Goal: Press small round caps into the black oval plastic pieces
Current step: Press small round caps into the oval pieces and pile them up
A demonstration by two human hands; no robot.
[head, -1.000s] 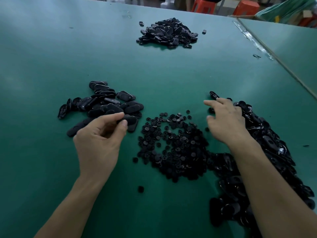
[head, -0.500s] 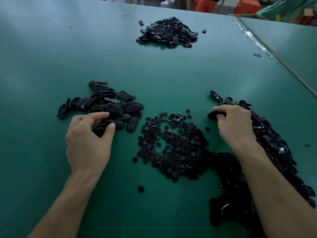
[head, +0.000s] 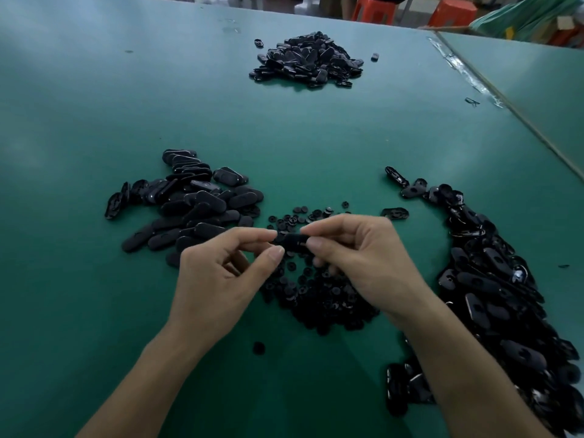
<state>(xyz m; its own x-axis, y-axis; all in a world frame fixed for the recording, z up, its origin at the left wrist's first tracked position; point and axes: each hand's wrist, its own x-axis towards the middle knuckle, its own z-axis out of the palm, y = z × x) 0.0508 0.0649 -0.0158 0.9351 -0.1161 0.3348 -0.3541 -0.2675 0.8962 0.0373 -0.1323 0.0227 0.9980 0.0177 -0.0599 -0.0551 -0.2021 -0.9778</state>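
Note:
Both hands meet over the pile of small round caps [head: 319,298] in the middle of the green table [head: 284,128]. Between them is one black oval piece [head: 294,242]: my left hand [head: 221,276] pinches its left end with thumb and forefinger, my right hand [head: 363,260] pinches its right end. A pile of black oval pieces [head: 186,200] lies to the left, and a long heap of glossy oval pieces [head: 493,279] runs down the right side. Whether a cap sits in the held piece is hidden.
A third pile of black pieces [head: 308,60] lies at the far middle of the table. One loose cap [head: 258,347] sits near the front. A seam [head: 505,102] to a second table runs along the right. Orange stools [head: 373,9] stand beyond the far edge.
My left hand left the left pile and my right hand left the right heap. Both came to the middle above the caps and now hold one oval piece between them.

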